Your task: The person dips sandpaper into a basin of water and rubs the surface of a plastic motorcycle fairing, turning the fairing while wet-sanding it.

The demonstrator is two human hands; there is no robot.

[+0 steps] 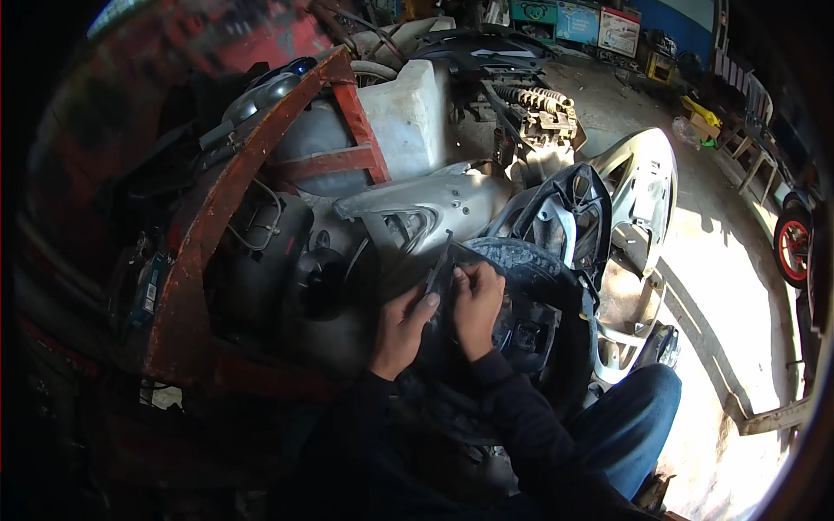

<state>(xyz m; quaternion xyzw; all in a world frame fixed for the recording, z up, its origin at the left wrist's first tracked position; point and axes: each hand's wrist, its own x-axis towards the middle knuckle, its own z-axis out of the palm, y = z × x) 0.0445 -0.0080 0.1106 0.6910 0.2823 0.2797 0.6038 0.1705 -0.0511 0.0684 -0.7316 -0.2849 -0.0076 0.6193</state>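
In the head view, a thin dark plastic-looking part (pixel 445 267) stands tilted between my two hands. My left hand (pixel 402 332) grips its left edge, thumb laid along the near side. On the other edge, my right hand (pixel 478 306) is closed with bent fingers pressed against the part. Both hands are over a wide black round tub (pixel 569 291), whose far rim and wet-looking inner wall show. Inside the tub, below my right hand, lies a dark boxy part (pixel 528 337). Shadow hides the part's lower end.
Silver motorcycle body panels (pixel 434 201) lie beyond the tub. A black fairing (pixel 569 208) and pale frame-like panel (pixel 645 187) stand to its right. A rusty red metal frame (pixel 252 161) rises at left. Shock absorber springs (pixel 534 97) lie further back. A red-rimmed wheel (pixel 791 241) is far right.
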